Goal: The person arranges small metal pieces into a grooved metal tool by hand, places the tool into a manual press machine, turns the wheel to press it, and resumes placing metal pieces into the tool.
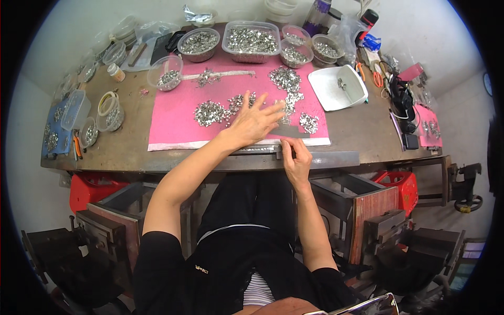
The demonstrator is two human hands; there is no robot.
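My left hand (255, 122) is stretched over the pink mat (170, 118), its fingers spread among small silvery metal pieces. Under and beside those fingers lies a pile of pieces (239, 103), partly hidden by the hand. My right hand (297, 160) is at the mat's front edge, thumb and fingertips pressed together at the right end of a narrow metal rail (260, 149). What is between those fingertips is too small to make out. A flat grey plate (291, 132) lies just beyond my right hand, next to a small heap of pieces (308, 123).
A white tray (321, 86) with a few pieces stands at the right. Along the back are a filled rectangular tub (228, 47) and several round bowls (198, 55). Orange-handled pliers (77, 147) lie far left. Below the table are red stools (89, 191) and a vise (467, 184).
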